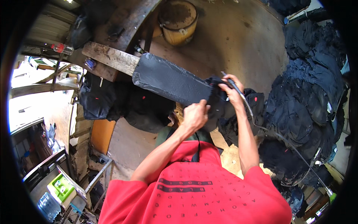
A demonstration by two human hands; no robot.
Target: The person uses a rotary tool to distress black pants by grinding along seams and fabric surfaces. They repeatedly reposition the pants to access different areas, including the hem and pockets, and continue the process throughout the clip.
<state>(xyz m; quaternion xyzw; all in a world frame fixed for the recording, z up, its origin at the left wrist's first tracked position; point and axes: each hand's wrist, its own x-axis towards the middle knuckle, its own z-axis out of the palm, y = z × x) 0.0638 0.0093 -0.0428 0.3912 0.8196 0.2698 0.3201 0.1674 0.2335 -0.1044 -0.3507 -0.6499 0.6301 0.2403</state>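
A long board padded in shiny black covering slopes down from left to right in front of me. Black cloth, apparently a garment, is pulled over its right end. My left hand is closed at the near edge of that cloth, pinching it. In my right hand is a slim pen-shaped tool with a pointed metal tip. A ribbed sleeve and thin cord run from the tool to the lower right. The right fingertips rest by the cloth's far edge.
A bare wooden plank carries the padded board. Dark garments hang below it, and a large heap of dark clothes fills the right side. A yellow bucket stands beyond. Bottom left has a green tray and clear water jug.
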